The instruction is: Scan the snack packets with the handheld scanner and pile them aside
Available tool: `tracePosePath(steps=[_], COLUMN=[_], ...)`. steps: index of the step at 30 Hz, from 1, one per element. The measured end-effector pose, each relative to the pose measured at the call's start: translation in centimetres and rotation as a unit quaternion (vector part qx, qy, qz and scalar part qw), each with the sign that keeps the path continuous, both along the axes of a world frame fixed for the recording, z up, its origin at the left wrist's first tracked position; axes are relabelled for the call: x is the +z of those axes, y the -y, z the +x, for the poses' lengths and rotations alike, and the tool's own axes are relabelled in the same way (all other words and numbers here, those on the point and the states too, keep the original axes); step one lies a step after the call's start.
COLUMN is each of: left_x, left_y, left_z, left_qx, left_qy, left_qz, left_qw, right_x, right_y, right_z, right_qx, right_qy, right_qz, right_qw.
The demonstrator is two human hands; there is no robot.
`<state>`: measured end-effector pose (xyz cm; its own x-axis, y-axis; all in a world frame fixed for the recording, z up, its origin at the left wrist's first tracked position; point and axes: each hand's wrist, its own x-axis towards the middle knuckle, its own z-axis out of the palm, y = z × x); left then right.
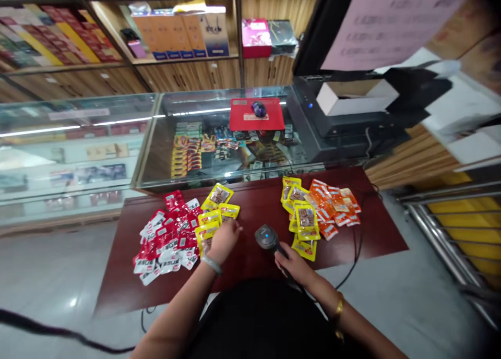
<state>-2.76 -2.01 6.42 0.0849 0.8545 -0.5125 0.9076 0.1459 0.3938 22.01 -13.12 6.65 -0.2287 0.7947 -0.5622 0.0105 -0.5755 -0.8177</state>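
Observation:
My left hand (224,241) reaches over a yellow snack packet (206,232) at the edge of the left pile, fingers curled down onto it. That pile holds several red-and-white packets (166,239) and a few yellow ones (219,195). My right hand (294,265) grips the handle of a black barcode scanner (266,238) whose head shows a blue light and faces up. To the right of the scanner lies a second pile of yellow packets (304,220) and orange packets (332,205). Everything rests on a dark red table (254,260).
Behind the table stands a glass display counter (219,140) with goods inside, a red mouse pad with a mouse (257,114) on top. A black machine with a white box (344,114) sits at the right. Shelves of boxes line the back wall. A cable (354,260) trails off the table.

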Motion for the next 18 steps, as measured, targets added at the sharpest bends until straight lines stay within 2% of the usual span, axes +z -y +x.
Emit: tracePosePath(steps=[4,6,8,10,12,18], left_x=[-2.2,-3.5,-4.6,-5.4,-5.8,-5.4], left_y=[-1.3,-1.4,-1.3,-1.4,-1.6,-2.4], left_z=[9.7,13.7,17.0,19.4,21.0,23.6], left_qx=[-0.083,-0.088,-0.065,-0.036,-0.025,-0.048], left_qy=[0.145,0.186,0.218,0.232,0.221,0.192], left_qz=[-0.056,-0.127,-0.203,-0.245,-0.247,-0.145], left_qw=[0.984,0.97,0.952,0.941,0.943,0.97], right_x=[-0.1,-0.1,-0.1,-0.2,-0.3,-0.1], right_y=[1.2,1.8,2.5,3.3,4.0,4.6], right_z=[3.6,5.6,7.6,9.5,11.0,13.2], right_qx=[-0.072,-0.109,-0.145,-0.18,-0.211,-0.27], right_qy=[0.017,0.023,0.027,0.033,0.038,0.04], right_qz=[-0.028,-0.037,-0.042,-0.051,-0.066,-0.09], right_qw=[0.997,0.993,0.988,0.982,0.975,0.958])
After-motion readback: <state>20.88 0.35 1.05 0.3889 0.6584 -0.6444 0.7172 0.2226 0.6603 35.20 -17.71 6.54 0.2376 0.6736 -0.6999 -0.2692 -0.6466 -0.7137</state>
